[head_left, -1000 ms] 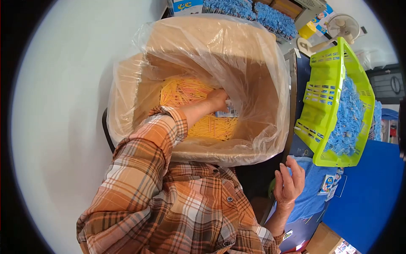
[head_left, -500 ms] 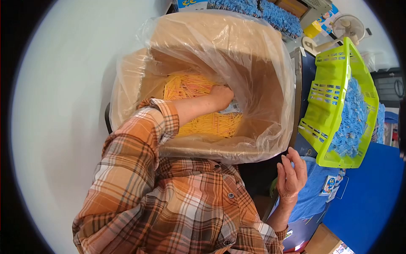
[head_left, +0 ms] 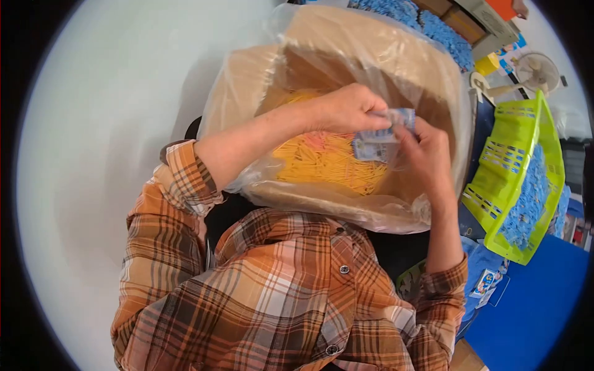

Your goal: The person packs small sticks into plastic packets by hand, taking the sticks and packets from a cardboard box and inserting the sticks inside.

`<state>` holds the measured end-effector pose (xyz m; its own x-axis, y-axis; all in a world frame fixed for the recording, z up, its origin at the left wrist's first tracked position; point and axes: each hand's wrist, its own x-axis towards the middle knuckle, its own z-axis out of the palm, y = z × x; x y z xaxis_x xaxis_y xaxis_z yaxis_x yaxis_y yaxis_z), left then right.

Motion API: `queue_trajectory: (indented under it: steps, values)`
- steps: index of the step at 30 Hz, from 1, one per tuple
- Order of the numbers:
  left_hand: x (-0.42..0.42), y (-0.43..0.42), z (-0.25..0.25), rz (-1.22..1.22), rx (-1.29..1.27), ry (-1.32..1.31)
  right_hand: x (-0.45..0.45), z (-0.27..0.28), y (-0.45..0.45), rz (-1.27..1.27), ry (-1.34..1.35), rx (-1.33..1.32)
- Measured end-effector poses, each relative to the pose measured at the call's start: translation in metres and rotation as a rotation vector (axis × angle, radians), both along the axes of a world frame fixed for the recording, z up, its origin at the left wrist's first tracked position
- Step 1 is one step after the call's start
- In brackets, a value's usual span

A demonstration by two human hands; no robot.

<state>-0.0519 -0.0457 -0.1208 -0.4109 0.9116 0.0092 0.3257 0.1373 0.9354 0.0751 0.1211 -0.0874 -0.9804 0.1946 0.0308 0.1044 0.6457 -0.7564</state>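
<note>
Brown cardboard box, clear-plastic lined (head_left: 352,29), thin yellow and pink sticks (head_left: 325,166) inside; over its opening, blue-and-white printed plastic packaging (head_left: 374,148), pinched by left hand (head_left: 351,109) and right hand (head_left: 429,153), the latter newly in from beside the box, so both share the grip.

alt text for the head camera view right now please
A left hand and right hand hold small blue-and-white packaging over yellow and pink sticks in a plastic-lined cardboard box. At right, a lime-green basket holds many small blue pieces.
</note>
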Motion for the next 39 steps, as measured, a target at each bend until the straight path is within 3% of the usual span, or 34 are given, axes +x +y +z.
queue_trajectory:
  steps: [3,7,8,11,15,18,24,29,32,34,39]
  values:
    - [-0.012,-0.012,0.000,0.170,-0.030,0.139,-0.027,0.002,-0.009,0.069,-0.050,-0.152]
    - [-0.029,-0.031,-0.015,0.418,-0.004,0.497,-0.058,-0.024,-0.027,0.100,-0.335,-0.427]
    - [-0.031,-0.037,-0.016,0.497,0.026,0.336,-0.061,-0.049,-0.022,0.173,-0.411,-0.350]
    - [-0.046,-0.048,-0.022,0.648,0.034,0.098,-0.066,-0.110,-0.023,0.637,-0.421,0.229]
    - [-0.053,-0.057,-0.014,0.751,0.112,-0.017,-0.077,-0.156,-0.064,0.759,-0.316,0.248]
    - [-0.058,-0.053,-0.017,0.808,0.351,-0.141,-0.096,-0.171,-0.110,0.854,-0.195,0.334]
    - [-0.056,-0.058,-0.011,0.797,0.200,-0.047,-0.088,-0.221,-0.159,0.913,-0.206,0.743]
    - [-0.057,-0.053,-0.013,0.787,0.258,-0.101,-0.083,-0.180,-0.176,1.135,-0.304,1.056]
    - [-0.058,-0.052,-0.015,0.772,0.282,-0.105,-0.084,-0.188,-0.179,1.274,-0.244,1.209]
    - [-0.059,-0.050,-0.016,0.760,0.298,-0.122,-0.080,-0.203,-0.182,1.248,-0.211,1.235]
    - [-0.062,-0.046,-0.026,0.796,0.411,-0.155,-0.085,-0.206,-0.189,1.096,-0.482,1.059]
